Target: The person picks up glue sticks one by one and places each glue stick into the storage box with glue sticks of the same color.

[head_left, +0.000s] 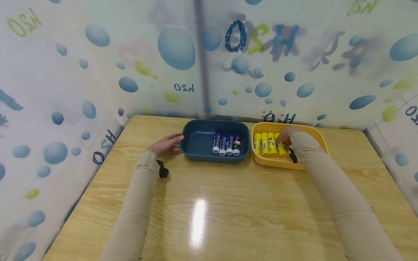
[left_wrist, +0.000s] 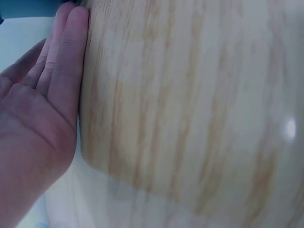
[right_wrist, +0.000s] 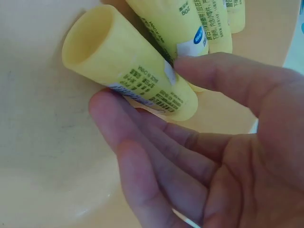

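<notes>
My right hand reaches into the yellow bin. Its thumb and fingers pinch a yellow glue stick, the rightmost of a row, which tilts with its hollow end facing the right wrist camera. Beside it several more yellow glue sticks lie side by side in the bin's left part. My left hand rests at the left end of the dark blue bin, fingers extended against its wall and the hand's edge on the table. Several dark blue glue sticks with white ends lie in that bin's right half.
Both bins stand side by side near the back edge of the wooden table. Behind them rises a wall covering printed with bubbles and letters. A black strap piece hangs from the left wrist, another from the right.
</notes>
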Demonstrator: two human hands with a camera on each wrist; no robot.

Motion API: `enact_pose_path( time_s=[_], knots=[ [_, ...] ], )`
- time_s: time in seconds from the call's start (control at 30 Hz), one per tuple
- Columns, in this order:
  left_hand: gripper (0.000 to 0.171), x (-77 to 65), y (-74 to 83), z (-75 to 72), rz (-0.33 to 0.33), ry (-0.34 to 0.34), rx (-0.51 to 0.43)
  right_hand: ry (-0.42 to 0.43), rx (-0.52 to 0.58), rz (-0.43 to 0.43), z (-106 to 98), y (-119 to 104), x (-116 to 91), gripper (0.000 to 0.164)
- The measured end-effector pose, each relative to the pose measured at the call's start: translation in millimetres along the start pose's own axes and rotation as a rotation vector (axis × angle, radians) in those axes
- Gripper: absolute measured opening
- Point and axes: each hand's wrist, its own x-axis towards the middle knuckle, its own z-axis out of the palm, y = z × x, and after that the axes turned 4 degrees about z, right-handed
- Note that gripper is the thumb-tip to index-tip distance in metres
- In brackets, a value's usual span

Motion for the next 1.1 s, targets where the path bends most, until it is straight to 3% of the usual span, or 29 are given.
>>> enact_pose_path(
  time_s=[0.2,0.43,0.67,1.1],
  knots=[
    [0.076,3.7,0.0,3.7,-0.012,-0.005,-0.005,0.048,-0.011,0.006,-1,6,-6,0.043],
    [0.079,8.5,-0.6,3.5,-0.005,-0.013,0.016,0.134,-0.156,0.0,0,0,-37,0.035],
    [0.076,4.1,1.1,2.9,0.023,-0.019,0.023,0.167,-0.228,-0.095,9,-7,-69,0.033],
    [0.077,-3.8,-1.0,4.8,0.042,-0.053,0.022,0.274,-0.287,-0.22,29,-8,-102,0.028]
  ],
)
